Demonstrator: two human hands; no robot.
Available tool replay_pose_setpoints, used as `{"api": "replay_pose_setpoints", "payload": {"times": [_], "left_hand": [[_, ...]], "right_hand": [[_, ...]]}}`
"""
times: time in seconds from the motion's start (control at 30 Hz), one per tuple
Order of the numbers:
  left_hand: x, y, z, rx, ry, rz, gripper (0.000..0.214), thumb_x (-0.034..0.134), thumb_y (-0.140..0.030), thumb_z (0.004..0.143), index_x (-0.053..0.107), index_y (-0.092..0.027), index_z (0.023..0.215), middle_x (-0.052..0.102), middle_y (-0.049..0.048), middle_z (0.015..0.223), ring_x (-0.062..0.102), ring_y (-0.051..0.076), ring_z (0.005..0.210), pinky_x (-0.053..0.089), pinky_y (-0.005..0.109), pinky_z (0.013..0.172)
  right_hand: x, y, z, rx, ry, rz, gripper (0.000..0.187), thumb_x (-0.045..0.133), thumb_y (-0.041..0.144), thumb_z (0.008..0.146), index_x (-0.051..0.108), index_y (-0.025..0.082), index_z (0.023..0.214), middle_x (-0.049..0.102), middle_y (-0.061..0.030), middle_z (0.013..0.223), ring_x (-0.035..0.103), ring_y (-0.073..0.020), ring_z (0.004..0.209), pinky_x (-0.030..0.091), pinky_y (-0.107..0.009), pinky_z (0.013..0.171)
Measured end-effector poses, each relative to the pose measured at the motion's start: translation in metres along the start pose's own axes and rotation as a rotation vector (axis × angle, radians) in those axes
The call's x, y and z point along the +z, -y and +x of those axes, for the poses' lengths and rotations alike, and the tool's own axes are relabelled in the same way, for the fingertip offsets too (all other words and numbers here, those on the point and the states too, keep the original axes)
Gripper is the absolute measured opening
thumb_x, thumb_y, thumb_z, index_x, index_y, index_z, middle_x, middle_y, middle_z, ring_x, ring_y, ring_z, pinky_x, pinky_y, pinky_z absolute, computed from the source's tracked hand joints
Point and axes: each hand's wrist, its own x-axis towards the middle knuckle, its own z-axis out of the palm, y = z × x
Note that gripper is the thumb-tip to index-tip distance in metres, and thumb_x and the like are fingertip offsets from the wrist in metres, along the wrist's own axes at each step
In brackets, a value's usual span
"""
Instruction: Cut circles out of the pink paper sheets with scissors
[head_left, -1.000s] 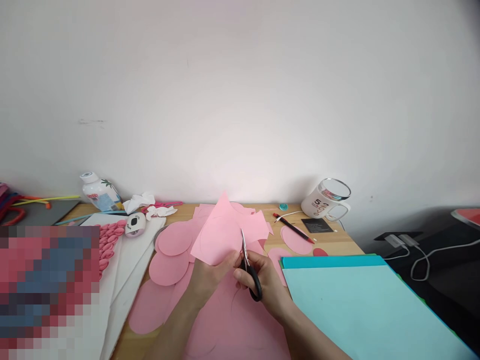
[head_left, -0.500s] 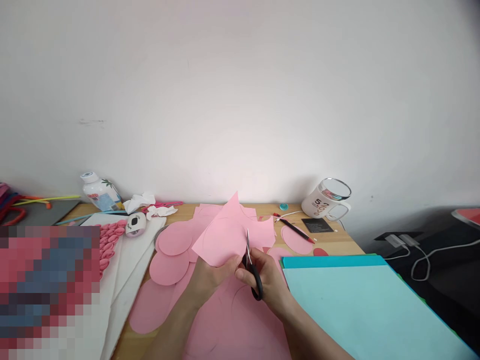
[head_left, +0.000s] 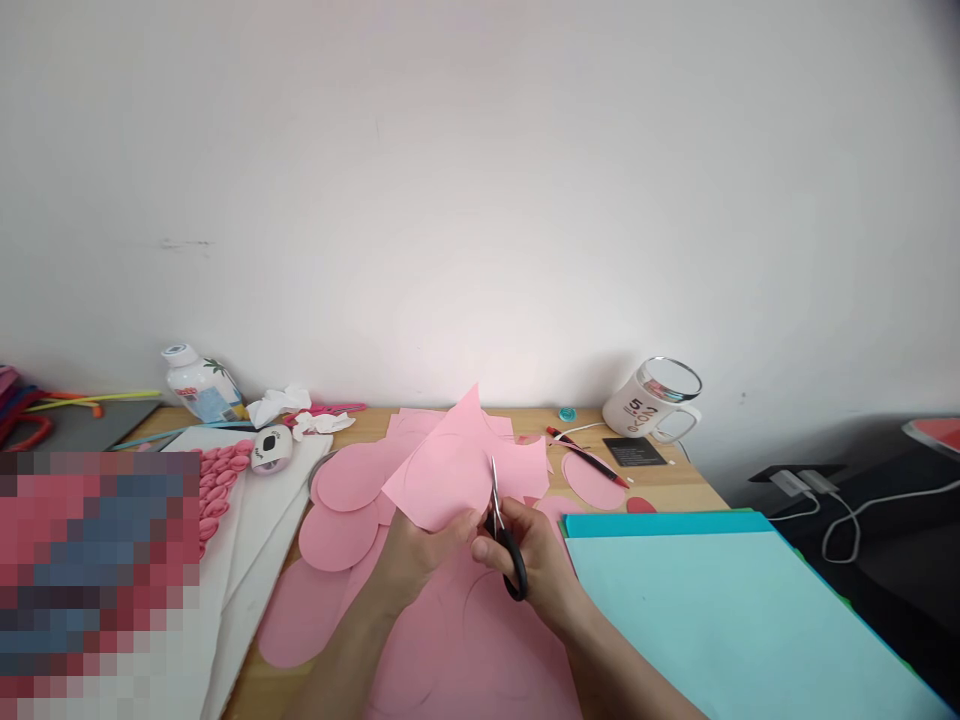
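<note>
My left hand (head_left: 427, 555) is closed on a sheet of pink paper (head_left: 442, 475), its thumb on top near the lower edge. A curved pencil outline shows on that sheet, and one corner points up. In my right hand (head_left: 536, 550) is a pair of black-handled scissors (head_left: 513, 560), with the blades pointing up at the paper's cut edge. A partly cut strip of the pink paper sticks out right of the blades. Beneath both hands lie larger pink sheets (head_left: 465, 660) with drawn curves. Several cut pink ovals (head_left: 339, 537) overlap to the left.
Light blue sheets (head_left: 720, 590) lie at the right. Behind them are a black-and-red pen (head_left: 592, 460), a black card (head_left: 634, 452) and a white mug (head_left: 637, 405). A white bottle (head_left: 202, 385), crumpled tissue (head_left: 277, 405) and a small white device (head_left: 271, 450) stand at the left.
Both hands stay almost in place. The pink paper has shifted very slightly and the scissor blades look a little closer together.
</note>
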Motion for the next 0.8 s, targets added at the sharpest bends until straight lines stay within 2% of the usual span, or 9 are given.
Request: {"api": "replay_pose_setpoints", "payload": {"times": [0.23,0.53,0.8], "left_hand": [[0.001,0.002,0.0,-0.015,-0.023,-0.013,0.025,0.066,-0.028,0.072,0.065,-0.018,0.095,0.068,0.0063,0.092,0.061,0.023,0.088,0.051,0.034,0.076],[0.001,-0.004,0.001,0.027,0.026,-0.111,0.008,0.063,-0.019,0.074,0.062,-0.019,0.082,0.063,0.0002,0.072,0.058,0.015,0.067,0.05,0.026,0.061],[0.007,-0.011,0.0,0.028,0.072,-0.163,0.01,0.062,-0.025,0.073,0.059,-0.018,0.079,0.062,0.0006,0.062,0.056,0.014,0.054,0.048,0.027,0.051]], "right_hand": [[0.001,0.0,0.0,0.018,-0.01,-0.019,0.029,0.071,0.041,0.071,0.053,0.018,0.072,0.043,0.0055,0.059,0.032,-0.0087,0.053,0.026,-0.022,0.048],[0.0,-0.001,-0.001,0.049,-0.051,-0.054,0.023,0.071,0.036,0.071,0.058,0.018,0.075,0.047,0.0048,0.059,0.039,-0.009,0.052,0.033,-0.022,0.048],[0.002,0.001,-0.001,0.059,-0.063,-0.087,0.028,0.072,0.039,0.069,0.055,0.018,0.069,0.045,0.0061,0.052,0.042,-0.0091,0.047,0.035,-0.022,0.046]]}}
